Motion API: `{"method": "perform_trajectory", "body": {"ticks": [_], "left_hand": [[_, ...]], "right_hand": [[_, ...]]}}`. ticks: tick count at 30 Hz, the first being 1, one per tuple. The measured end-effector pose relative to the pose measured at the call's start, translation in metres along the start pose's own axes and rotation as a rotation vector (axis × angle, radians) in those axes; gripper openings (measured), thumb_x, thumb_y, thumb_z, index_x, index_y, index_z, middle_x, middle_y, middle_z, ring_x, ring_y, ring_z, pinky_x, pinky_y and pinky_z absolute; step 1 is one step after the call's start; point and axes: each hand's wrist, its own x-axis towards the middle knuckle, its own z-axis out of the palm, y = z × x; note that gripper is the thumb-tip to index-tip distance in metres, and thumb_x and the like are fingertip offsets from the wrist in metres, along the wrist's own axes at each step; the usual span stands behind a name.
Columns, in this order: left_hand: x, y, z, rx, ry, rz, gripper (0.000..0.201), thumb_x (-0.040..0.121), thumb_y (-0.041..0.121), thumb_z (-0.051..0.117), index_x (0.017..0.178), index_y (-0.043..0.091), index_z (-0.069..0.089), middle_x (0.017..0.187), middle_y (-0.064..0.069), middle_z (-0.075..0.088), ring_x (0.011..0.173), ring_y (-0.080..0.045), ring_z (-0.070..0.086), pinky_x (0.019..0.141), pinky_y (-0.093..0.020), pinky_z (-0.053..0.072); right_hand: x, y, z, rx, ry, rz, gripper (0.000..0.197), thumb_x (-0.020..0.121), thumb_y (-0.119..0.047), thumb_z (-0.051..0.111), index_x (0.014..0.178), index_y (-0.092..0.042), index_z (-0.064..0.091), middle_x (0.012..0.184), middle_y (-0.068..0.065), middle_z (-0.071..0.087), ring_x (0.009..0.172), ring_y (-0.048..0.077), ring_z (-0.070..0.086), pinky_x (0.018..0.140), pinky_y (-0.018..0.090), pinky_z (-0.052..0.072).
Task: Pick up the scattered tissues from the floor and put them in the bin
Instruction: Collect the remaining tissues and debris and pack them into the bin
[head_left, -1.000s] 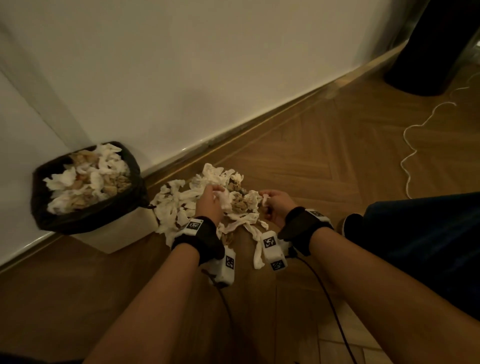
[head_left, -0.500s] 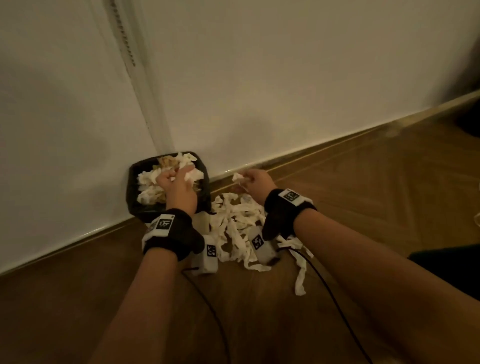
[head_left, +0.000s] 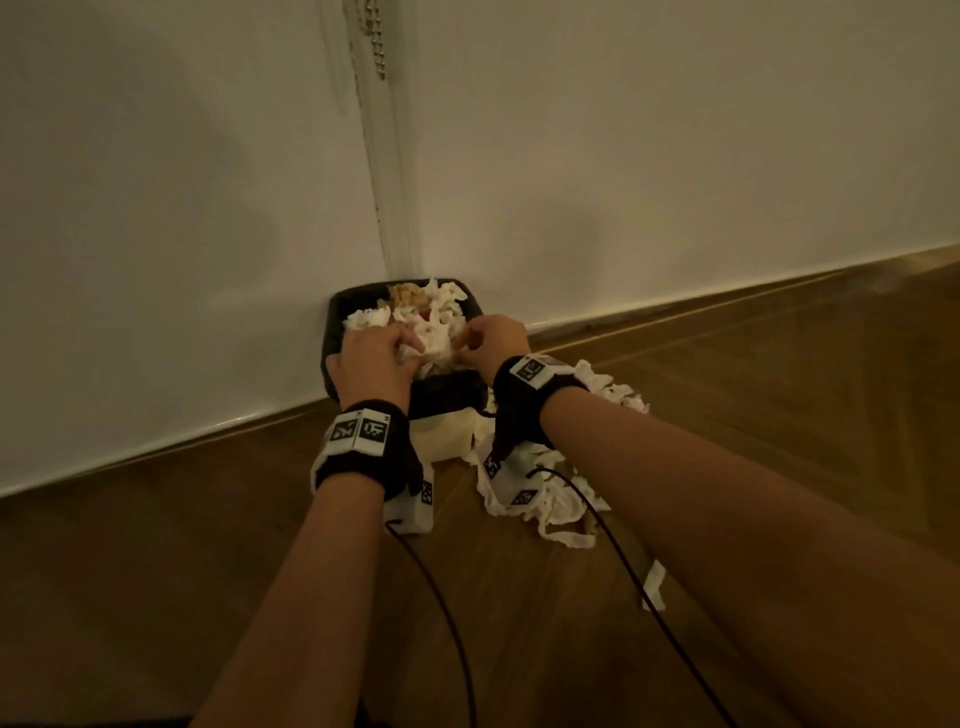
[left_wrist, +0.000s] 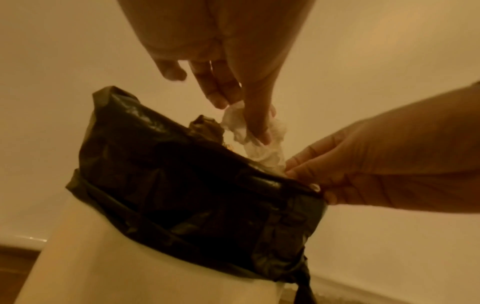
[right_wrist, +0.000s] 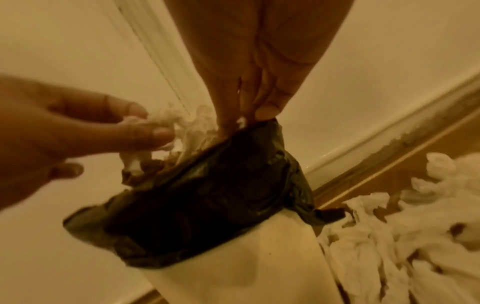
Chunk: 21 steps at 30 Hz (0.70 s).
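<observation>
A white bin (head_left: 447, 439) with a black liner (head_left: 447, 389) stands in the wall corner, heaped with white tissues (head_left: 441, 312). Both hands are over its front rim. My left hand (head_left: 410, 348) pinches a crumpled tissue (left_wrist: 259, 152) between thumb and fingers just above the heap. The tissue (right_wrist: 161, 121) in the left hand (right_wrist: 155, 127) also shows in the right wrist view. My right hand (head_left: 465, 353) points down at the liner's edge (right_wrist: 259, 131), fingers together on a small white scrap (right_wrist: 242, 121). More tissues (head_left: 545, 499) lie scattered on the floor right of the bin.
Pale walls meet behind the bin, with a trim strip and a bead chain (head_left: 376, 52) in the corner. A skirting board (head_left: 727, 301) runs along the wooden floor (head_left: 779, 415). Black cables (head_left: 447, 623) trail from both wrists across the floor. One stray tissue strip (head_left: 655, 587) lies nearer me.
My right hand has moved left from above the floor pile to the bin's rim. The left hand has stayed over the bin with its tissue. The view has come closer.
</observation>
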Motion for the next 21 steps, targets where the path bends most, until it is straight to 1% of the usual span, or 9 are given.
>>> {"method": "perform_trajectory", "body": {"ticks": [2, 4, 7, 8, 10, 12, 14, 16, 21], "left_hand": [[0.004, 0.001, 0.005, 0.020, -0.074, -0.022, 0.007, 0.086, 0.021, 0.063, 0.090, 0.025, 0.068, 0.113, -0.006, 0.062, 0.106, -0.027, 0.056, 0.095, -0.041, 0.045], [0.005, 0.003, 0.013, 0.099, -0.187, -0.026, 0.021, 0.094, 0.018, 0.052, 0.109, 0.013, 0.066, 0.126, -0.009, 0.055, 0.111, -0.028, 0.054, 0.098, -0.040, 0.043], [-0.002, 0.006, 0.023, 0.253, -0.218, 0.017, 0.032, 0.098, 0.014, 0.039, 0.123, 0.002, 0.055, 0.139, -0.013, 0.036, 0.111, -0.030, 0.052, 0.097, -0.041, 0.044], [-0.005, 0.006, 0.025, 0.306, -0.236, 0.033, 0.033, 0.098, 0.014, 0.038, 0.124, 0.002, 0.053, 0.142, -0.014, 0.032, 0.113, -0.030, 0.051, 0.097, -0.040, 0.043], [-0.009, 0.004, 0.030, 0.436, -0.304, 0.071, 0.031, 0.097, 0.017, 0.037, 0.122, 0.007, 0.052, 0.139, -0.014, 0.037, 0.118, -0.028, 0.048, 0.098, -0.040, 0.040], [-0.011, 0.004, 0.031, 0.502, -0.346, 0.090, 0.027, 0.096, 0.019, 0.038, 0.118, 0.012, 0.053, 0.130, -0.009, 0.047, 0.118, -0.025, 0.047, 0.101, -0.040, 0.036], [-0.013, 0.005, 0.030, 0.494, -0.338, 0.084, 0.024, 0.095, 0.019, 0.038, 0.114, 0.017, 0.053, 0.123, -0.005, 0.052, 0.118, -0.022, 0.047, 0.103, -0.042, 0.030], [-0.016, 0.006, 0.029, 0.409, -0.277, 0.048, 0.024, 0.095, 0.021, 0.036, 0.113, 0.020, 0.053, 0.117, -0.003, 0.057, 0.114, -0.021, 0.049, 0.104, -0.045, 0.024], [-0.026, 0.008, 0.025, 0.268, -0.080, 0.016, 0.027, 0.095, 0.026, 0.037, 0.117, 0.023, 0.053, 0.120, -0.004, 0.056, 0.112, -0.025, 0.051, 0.104, -0.047, 0.020]], "right_hand": [[0.003, -0.006, 0.003, -0.168, -0.064, -0.063, 0.024, 0.091, -0.012, 0.054, 0.110, -0.008, 0.067, 0.119, 0.011, 0.061, 0.108, 0.026, 0.058, 0.089, 0.025, 0.043], [0.002, -0.013, 0.010, -0.283, -0.150, -0.150, 0.031, 0.095, -0.009, 0.043, 0.122, -0.004, 0.057, 0.126, 0.016, 0.052, 0.114, 0.031, 0.052, 0.095, 0.030, 0.040], [-0.008, -0.013, 0.020, -0.508, -0.252, -0.291, 0.029, 0.097, -0.014, 0.039, 0.118, -0.004, 0.055, 0.124, 0.013, 0.048, 0.111, 0.029, 0.051, 0.097, 0.036, 0.038], [-0.011, -0.009, 0.022, -0.588, -0.261, -0.343, 0.031, 0.097, -0.020, 0.036, 0.117, -0.008, 0.057, 0.123, 0.010, 0.050, 0.113, 0.026, 0.050, 0.103, 0.041, 0.033], [-0.016, -0.003, 0.023, -0.640, -0.268, -0.362, 0.038, 0.097, -0.028, 0.029, 0.119, -0.016, 0.058, 0.123, 0.004, 0.053, 0.121, 0.022, 0.044, 0.113, 0.053, 0.011], [-0.017, -0.001, 0.021, -0.621, -0.265, -0.332, 0.041, 0.096, -0.031, 0.027, 0.114, -0.019, 0.061, 0.120, 0.001, 0.058, 0.124, 0.022, 0.043, 0.113, 0.058, -0.003], [-0.018, -0.002, 0.016, -0.597, -0.271, -0.316, 0.039, 0.094, -0.030, 0.029, 0.108, -0.020, 0.064, 0.113, 0.001, 0.062, 0.121, 0.022, 0.047, 0.111, 0.057, -0.007], [-0.020, -0.002, 0.007, -0.545, -0.259, -0.306, 0.037, 0.094, -0.027, 0.030, 0.111, -0.021, 0.063, 0.111, 0.000, 0.064, 0.119, 0.022, 0.047, 0.112, 0.056, -0.007], [-0.027, 0.013, -0.014, -0.315, -0.106, -0.275, 0.033, 0.092, -0.019, 0.034, 0.112, -0.026, 0.060, 0.122, -0.001, 0.058, 0.123, 0.020, 0.043, 0.114, 0.049, 0.004]]}}
